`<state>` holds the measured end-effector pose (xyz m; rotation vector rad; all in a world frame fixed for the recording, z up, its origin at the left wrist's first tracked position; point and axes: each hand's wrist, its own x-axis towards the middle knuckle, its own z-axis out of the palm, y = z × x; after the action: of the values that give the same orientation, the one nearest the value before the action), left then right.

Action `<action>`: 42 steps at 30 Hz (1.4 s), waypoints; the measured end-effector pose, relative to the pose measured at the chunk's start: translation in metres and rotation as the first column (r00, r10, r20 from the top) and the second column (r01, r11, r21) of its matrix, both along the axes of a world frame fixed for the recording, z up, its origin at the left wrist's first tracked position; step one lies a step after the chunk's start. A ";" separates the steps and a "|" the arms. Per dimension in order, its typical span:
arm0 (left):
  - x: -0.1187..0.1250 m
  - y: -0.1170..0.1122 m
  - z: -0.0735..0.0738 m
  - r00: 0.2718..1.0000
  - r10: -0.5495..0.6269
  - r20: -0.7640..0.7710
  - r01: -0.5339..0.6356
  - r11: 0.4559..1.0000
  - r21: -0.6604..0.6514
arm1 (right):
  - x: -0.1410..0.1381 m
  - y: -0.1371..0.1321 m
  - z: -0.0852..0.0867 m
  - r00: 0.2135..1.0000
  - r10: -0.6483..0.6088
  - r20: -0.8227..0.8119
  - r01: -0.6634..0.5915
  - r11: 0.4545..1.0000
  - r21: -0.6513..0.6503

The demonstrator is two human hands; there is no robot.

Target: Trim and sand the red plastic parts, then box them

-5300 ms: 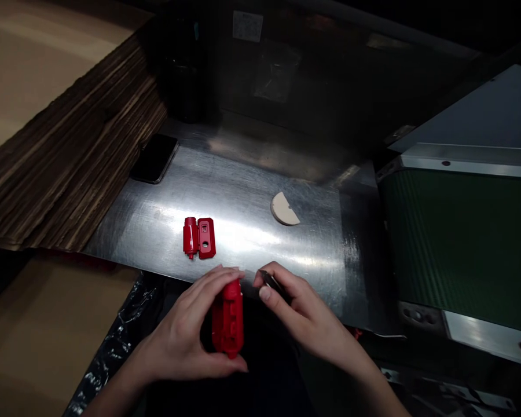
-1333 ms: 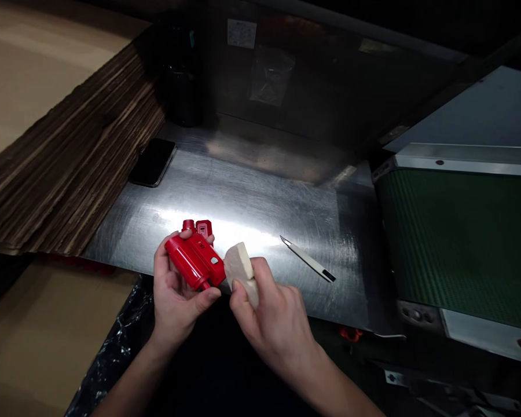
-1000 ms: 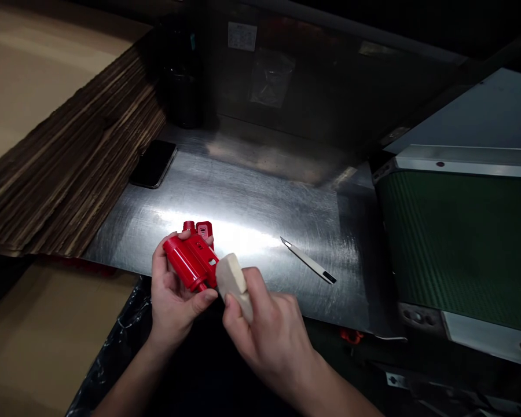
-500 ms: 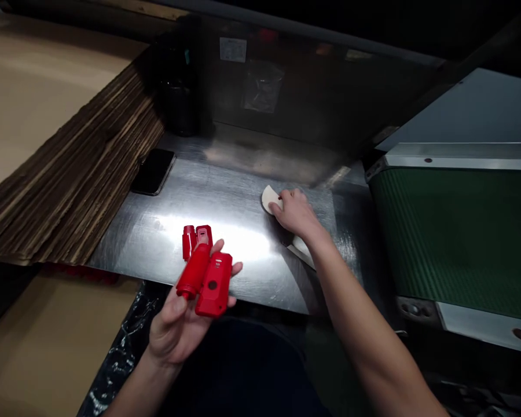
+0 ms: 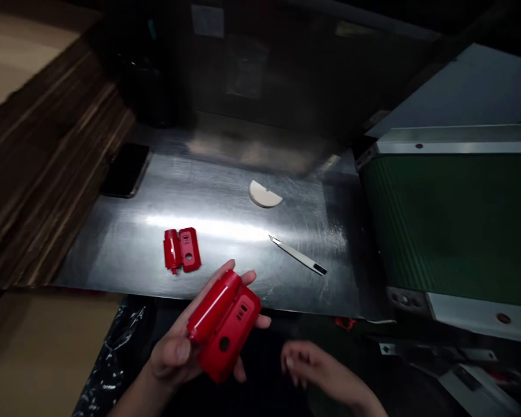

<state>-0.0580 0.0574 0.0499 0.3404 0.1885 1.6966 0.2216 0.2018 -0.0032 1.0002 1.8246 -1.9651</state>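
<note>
My left hand (image 5: 173,353) holds a red plastic part (image 5: 228,330), a ribbed-end cylinder joined to a flat panel with slots and a round hole. Its fingers cradle the part from beneath, with the thumb at the cylinder's near end. A matching red part (image 5: 182,251) lies on the metal worktop (image 5: 217,202) to the left. Low on the right, my right hand (image 5: 323,370) hangs in front of the worktop's edge, fingers loosely bent and apart, nothing visible in them. A craft knife (image 5: 298,255) with a pale handle and a white half-round piece (image 5: 264,195) rest on the worktop.
Stacked cardboard (image 5: 56,127) rises on the left beside a dark phone (image 5: 127,171). A green conveyor belt (image 5: 455,220) flanks the worktop on the right. Behind stands a dark panel (image 5: 295,87); metal tools (image 5: 464,376) lie low on the right.
My right hand has let go of the white half-round piece and drawn back toward me. My left hand has moved right with the red part, turning it. The view has shifted.
</note>
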 end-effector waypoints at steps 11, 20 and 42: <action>0.046 0.038 -0.018 0.844 -0.486 -0.229 0.410 0.858 -0.310 | 0.057 0.038 -0.129 0.552 -0.826 -0.110 0.682 0.371 0.630; 0.011 -0.029 -0.047 0.752 -0.502 -0.427 0.116 0.739 -0.664 | 0.084 -0.029 -0.097 0.558 -0.783 -0.277 0.711 0.278 0.646; 0.010 -0.075 -0.146 0.950 0.207 -0.232 -0.272 0.187 -0.944 | -0.056 -0.004 0.061 0.741 0.512 0.435 -0.646 0.722 0.250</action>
<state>-0.0483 -0.0179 -0.0956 -0.6777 1.3829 1.5161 0.1656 0.1975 0.0575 0.6589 2.0283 -1.0030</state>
